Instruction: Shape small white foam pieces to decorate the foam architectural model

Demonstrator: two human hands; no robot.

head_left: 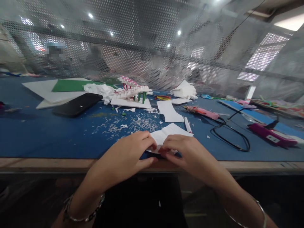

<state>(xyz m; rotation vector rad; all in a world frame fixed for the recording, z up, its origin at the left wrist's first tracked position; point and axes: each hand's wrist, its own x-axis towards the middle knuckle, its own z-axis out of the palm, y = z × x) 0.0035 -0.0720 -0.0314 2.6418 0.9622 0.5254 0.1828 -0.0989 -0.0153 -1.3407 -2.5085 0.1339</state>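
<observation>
A white sheet of paper (172, 129) lies at the table's front edge, its near side raised toward my fingers. My left hand (135, 148) has its curled fingertips on the paper's left part, with the thumb apart below. On the near edge of the same sheet, my right hand (184, 150) pinches with thumb and fingers. Just beyond is another cut piece of white paper (169, 111), and a thin white roll (187, 125) rests beside it. A small model (133, 90) of white pieces with green and dark red posts stands on a white base.
A black phone (77, 104) and a green sheet (71, 85) lie at left. White scraps (133, 125) litter the middle. To the right are a pink glue gun (201, 111) with a looping black cord (237, 147) and a purple power strip (270, 134). A perforated screen (142, 47) closes the back.
</observation>
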